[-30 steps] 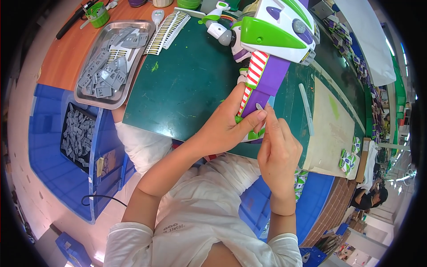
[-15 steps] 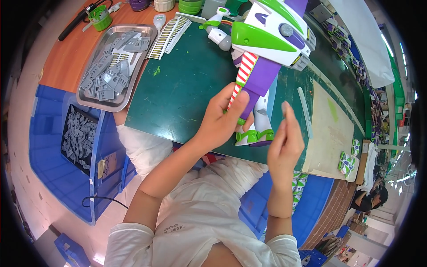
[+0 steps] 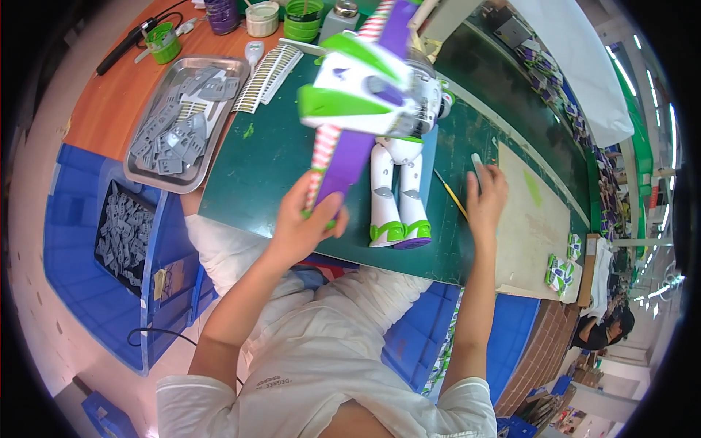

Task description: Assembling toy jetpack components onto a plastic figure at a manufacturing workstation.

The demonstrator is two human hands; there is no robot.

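Observation:
My left hand (image 3: 308, 223) is closed round the lower end of a toy wing (image 3: 346, 164), purple with a red-and-white striped edge. That wing joins a white and green winged pack (image 3: 358, 95), blurred by motion, raised over the bench. Beside and partly behind it is a white toy space figure (image 3: 398, 186) with jointed legs and green and purple feet. Whether the pack is fixed to the figure, I cannot tell. My right hand (image 3: 488, 201) lies over a pale flat strip (image 3: 478, 162), thumb and fingers curled about it. A thin yellow stick (image 3: 454, 199) lies left of that hand.
A metal tray (image 3: 133, 171) of grey plastic parts sits at the left, near a slatted white piece (image 3: 266, 77). Paint pots (image 3: 303, 25) line the back. Blue bins (image 3: 80, 248) stand below the bench. Small green-and-white parts (image 3: 560, 276) lie on the right board.
My left hand has swung the winged pack leftward, uncovering more of the figure. My right hand has moved away from the figure onto the pale strip. The yellow stick has come into sight.

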